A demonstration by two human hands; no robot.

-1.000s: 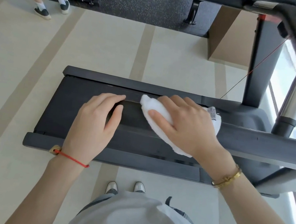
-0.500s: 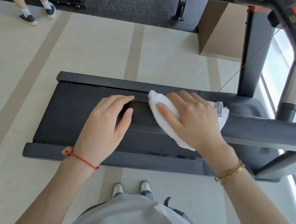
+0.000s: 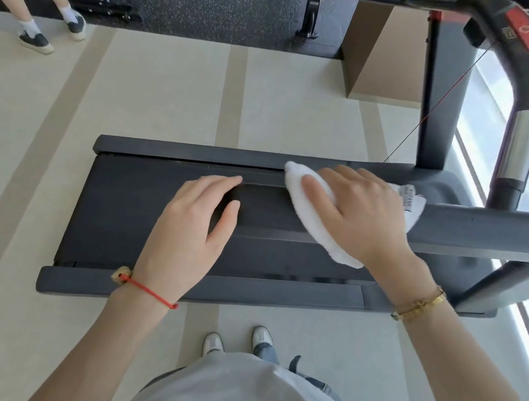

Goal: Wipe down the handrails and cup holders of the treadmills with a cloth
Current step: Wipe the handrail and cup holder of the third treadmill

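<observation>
A dark grey handrail of the treadmill runs from the right edge toward the middle of the view. A white cloth is draped over it. My right hand lies on top of the cloth, with its fingers curled over the rail's far side and the thumb along the cloth. My left hand holds the rail's free end, fingers over the top and thumb on the near side. No cup holder shows.
The treadmill deck lies on the floor below the rail. An upright post and a curved handle with a red button stand at the right. Another person's legs are at the far left. My shoes are beside the deck.
My right hand has slid the cloth a little to the right along the rail, away from my left hand. The view has shifted slightly.
</observation>
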